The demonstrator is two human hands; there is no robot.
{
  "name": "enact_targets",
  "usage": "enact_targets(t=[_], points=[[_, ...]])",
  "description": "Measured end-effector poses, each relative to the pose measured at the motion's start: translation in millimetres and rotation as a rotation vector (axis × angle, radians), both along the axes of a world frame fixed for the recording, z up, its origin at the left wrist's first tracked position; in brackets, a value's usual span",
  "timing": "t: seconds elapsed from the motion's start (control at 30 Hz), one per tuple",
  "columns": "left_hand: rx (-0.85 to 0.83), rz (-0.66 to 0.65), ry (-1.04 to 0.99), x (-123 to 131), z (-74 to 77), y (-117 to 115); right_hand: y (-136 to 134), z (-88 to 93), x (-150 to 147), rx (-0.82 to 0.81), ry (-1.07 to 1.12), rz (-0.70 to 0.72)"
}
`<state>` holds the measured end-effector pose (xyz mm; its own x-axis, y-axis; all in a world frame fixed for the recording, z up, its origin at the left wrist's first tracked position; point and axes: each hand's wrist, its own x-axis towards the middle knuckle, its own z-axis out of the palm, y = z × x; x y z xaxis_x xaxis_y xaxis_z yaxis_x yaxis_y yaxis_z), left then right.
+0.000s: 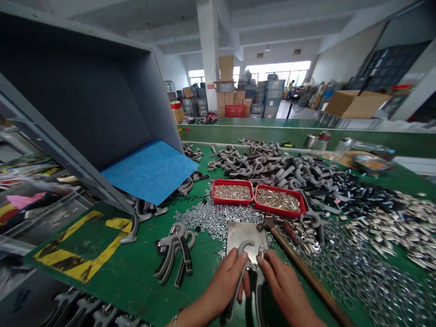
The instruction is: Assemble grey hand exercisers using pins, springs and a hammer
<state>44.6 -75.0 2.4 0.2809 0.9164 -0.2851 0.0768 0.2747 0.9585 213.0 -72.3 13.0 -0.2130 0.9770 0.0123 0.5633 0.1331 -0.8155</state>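
My left hand (227, 277) is closed around a part-built hand grip strengthener (245, 247), with a grey hooked arm and dark handles pointing down towards me. Opposite it, my right hand (281, 281) pinches at the tool's other side, by a small coil spring (261, 251) that stands upright at the fingertips. Both hands are over the near edge of a square metal plate (238, 231). A hammer (294, 259) with a wooden handle lies just right of the plate. Left of my hands, a few more grip strengtheners (175, 252) rest together on the green table.
Two red trays (233, 200) of small metal parts stand behind the plate. Loose nuts (200, 220), metal rings (357, 272) and a heap of grey arms (272, 165) surround them. A large grey bin (160, 104) lies tipped at left, with a blue sheet (150, 170).
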Motion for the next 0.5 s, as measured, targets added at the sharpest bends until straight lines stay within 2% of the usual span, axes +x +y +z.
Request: enact_targets(t=[0.13, 0.27, 0.4, 0.5], points=[[0.045, -0.066, 0.132, 1.5, -0.1, -3.8, -0.4, -0.6, -0.3, 0.039, 0.031, 0.018], [0.246, -0.096, 0.374, -4.1, -5.6, -9.4, -7.5, 0.0, -0.1, 0.063, 0.117, 0.019], [0.332, -0.251, 0.533, -15.0, -4.6, -9.4, -12.4, 8.6, 4.0, 0.041, 0.108, 0.086], [0.349, -0.351, 0.571, -21.4, 0.6, -6.3, -13.5, 17.6, 8.4, 0.013, 0.062, 0.145]])
